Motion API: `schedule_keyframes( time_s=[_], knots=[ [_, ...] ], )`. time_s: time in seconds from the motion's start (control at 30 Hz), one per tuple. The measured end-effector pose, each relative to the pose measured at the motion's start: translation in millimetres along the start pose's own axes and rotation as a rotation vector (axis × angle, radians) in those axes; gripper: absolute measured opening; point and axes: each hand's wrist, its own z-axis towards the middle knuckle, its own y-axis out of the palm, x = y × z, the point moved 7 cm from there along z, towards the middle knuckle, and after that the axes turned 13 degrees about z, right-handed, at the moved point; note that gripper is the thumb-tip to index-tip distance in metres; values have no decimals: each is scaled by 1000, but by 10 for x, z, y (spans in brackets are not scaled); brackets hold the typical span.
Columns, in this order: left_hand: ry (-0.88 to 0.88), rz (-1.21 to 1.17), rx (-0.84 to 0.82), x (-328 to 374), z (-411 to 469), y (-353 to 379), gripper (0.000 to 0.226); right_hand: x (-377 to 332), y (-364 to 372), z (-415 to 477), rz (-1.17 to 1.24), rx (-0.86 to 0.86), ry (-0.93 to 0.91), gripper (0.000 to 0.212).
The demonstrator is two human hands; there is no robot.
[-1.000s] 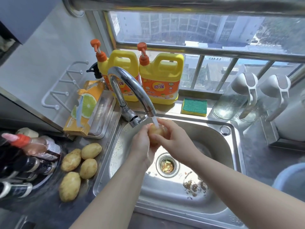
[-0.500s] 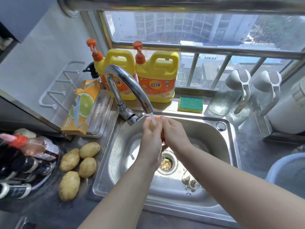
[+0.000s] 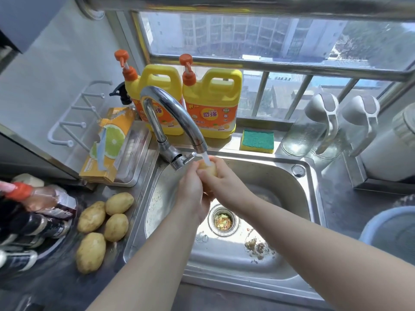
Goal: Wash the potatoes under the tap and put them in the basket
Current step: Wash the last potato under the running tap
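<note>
Gripping one potato point(image 3: 210, 170) between them, the left hand point(image 3: 192, 190) and the right hand point(image 3: 222, 184) meet just under the spout of the tap point(image 3: 173, 108). Each has its fingers curled round the potato, the left on its near left side and the right on its right side. A thin stream of water point(image 3: 206, 158) falls from the spout onto the top of the potato. Below the hands lies the steel sink point(image 3: 269, 176), with food scraps in its drain strainer point(image 3: 222, 222) and more scraps on the sink floor to the near right. On the dark counter left of the sink, four more potatoes point(image 3: 91, 217) lie close together, untouched. Further left, a cluster of bottles point(image 3: 33, 212) crowds the edge of the view. On the far side two yellow detergent jugs point(image 3: 213, 102) with orange pumps stand behind the tap, with a green and yellow sponge point(image 3: 257, 140) to their right and two glass jars point(image 3: 307, 133) with white lids beyond it. An orange box point(image 3: 110, 142) with a lime picture lies left of the tap. A blue-rimmed basin point(image 3: 372, 223) shows partly at the right edge.
</note>
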Motion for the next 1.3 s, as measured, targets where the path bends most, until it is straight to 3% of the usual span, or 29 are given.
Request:
schedule_keyframes(
  time_s=[0.07, 0.17, 0.3, 0.37, 0.47, 0.6, 0.7, 0.77, 0.83, 0.93, 1.03, 1.17, 1.3],
  knots=[
    [59, 46, -32, -43, -12, 24, 32, -32, 7, 10, 20, 82, -6, 13],
    [203, 197, -49, -81, -48, 24, 28, -11, -58, 10, 167, 227, 97, 28],
    [303, 306, -106, -172, -74, 18, 65, 56, -81, 2, 166, 226, 230, 24],
    [320, 212, -65, -145, -64, -8, 42, 119, -46, 6, 273, 222, 253, 34],
    [248, 87, 82, -98, 21, -110, 12, 156, 53, 3, 305, 145, 211, 24],
    [70, -34, 129, -52, 126, -186, 21, 159, 133, 20, 255, 32, 85, 23],
    [-106, -97, 53, -92, 105, -110, 24, 131, 88, 25, 225, 32, 60, 45],
    [-176, -125, -27, -150, 61, -10, 25, 97, 27, 29, 248, 84, 60, 39],
    [-138, -127, -49, -184, 35, 46, 26, 94, 8, 37, 283, 149, 101, 24],
    [-35, -108, -15, -213, 2, 43, 35, 166, 1, 71, 343, 199, 165, 29],
    [28, -69, -33, -223, -46, 0, 39, 192, -46, 97, 361, 240, 182, 14],
    [171, 48, -139, -187, -129, -49, 40, 229, -49, 150, 370, 232, 191, 32],
    [242, 255, -151, -244, -121, -99, 86, 206, -1, 122, 384, 225, 135, 38]
  ],
)
